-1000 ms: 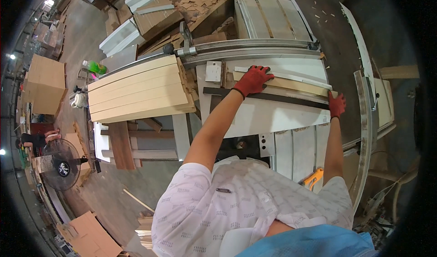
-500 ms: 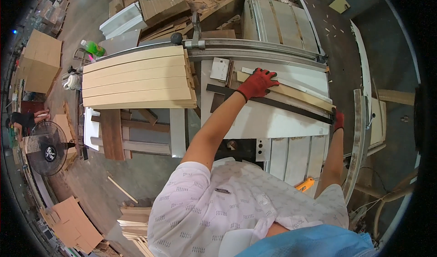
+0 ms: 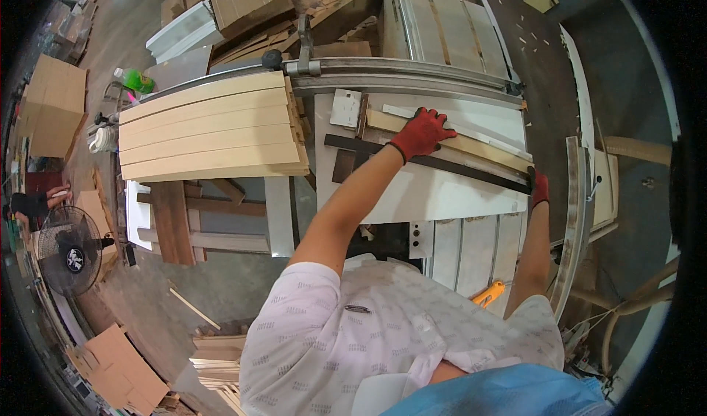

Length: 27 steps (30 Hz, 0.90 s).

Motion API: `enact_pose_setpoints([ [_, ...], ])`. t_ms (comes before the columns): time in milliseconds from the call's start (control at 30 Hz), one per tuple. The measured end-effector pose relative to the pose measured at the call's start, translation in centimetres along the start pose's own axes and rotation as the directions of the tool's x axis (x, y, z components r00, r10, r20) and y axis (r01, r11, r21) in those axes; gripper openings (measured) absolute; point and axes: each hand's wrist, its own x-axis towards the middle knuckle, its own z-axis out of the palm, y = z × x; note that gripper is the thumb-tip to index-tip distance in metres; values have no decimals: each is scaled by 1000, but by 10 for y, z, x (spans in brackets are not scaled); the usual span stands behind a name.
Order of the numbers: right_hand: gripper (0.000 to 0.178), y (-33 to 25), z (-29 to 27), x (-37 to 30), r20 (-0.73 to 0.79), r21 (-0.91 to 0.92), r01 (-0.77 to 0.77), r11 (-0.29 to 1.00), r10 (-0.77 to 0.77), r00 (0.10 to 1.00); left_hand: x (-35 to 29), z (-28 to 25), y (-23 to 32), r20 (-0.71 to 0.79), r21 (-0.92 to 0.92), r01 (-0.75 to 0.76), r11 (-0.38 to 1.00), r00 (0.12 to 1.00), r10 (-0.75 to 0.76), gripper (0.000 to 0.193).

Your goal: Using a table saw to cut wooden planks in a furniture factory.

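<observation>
My left hand (image 3: 423, 134), in a red glove, lies across a pale wooden strip (image 3: 482, 151) with its fingers apart. At the strip's right end is my right hand (image 3: 540, 186), also red-gloved, closed around that end as far as I can see; its fingers are partly hidden. A thinner white strip (image 3: 508, 146) runs along the far side of the wooden strip. On the near side a dark straight bar (image 3: 449, 166) lies at a slant, its right end close to my right hand. All rest on a white board (image 3: 412, 198). By the strip's left end is a small white block (image 3: 345, 108).
To the left lies a row of pale planks (image 3: 213, 125). A metal rail (image 3: 412, 68) with a clamp runs behind the board. An orange-handled cutter (image 3: 488, 294) lies near my right forearm. A fan (image 3: 70, 250) and another person (image 3: 31, 204) are at far left.
My left hand has slid a little to the right along the wooden strip. My right hand stays at the strip's end. The whole view has shifted slightly.
</observation>
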Motion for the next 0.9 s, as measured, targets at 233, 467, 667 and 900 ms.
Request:
enact_pose_setpoints([
  [233,54,48,-67,38,38,-373,415,830,-433,901,15,9,0,-10,41,-194,980,981,194,45],
  [467,62,48,-86,54,-132,-755,60,653,-241,961,29,10,1,-75,162,-306,938,944,321,42],
  [667,55,4,7,23,0,-438,53,897,-60,998,-10,10,-25,-5,16,-189,982,982,189,44],
  [900,55,15,-30,28,-92,-608,63,791,-149,985,-3,-16,-22,-50,-103,-152,983,988,148,53],
])
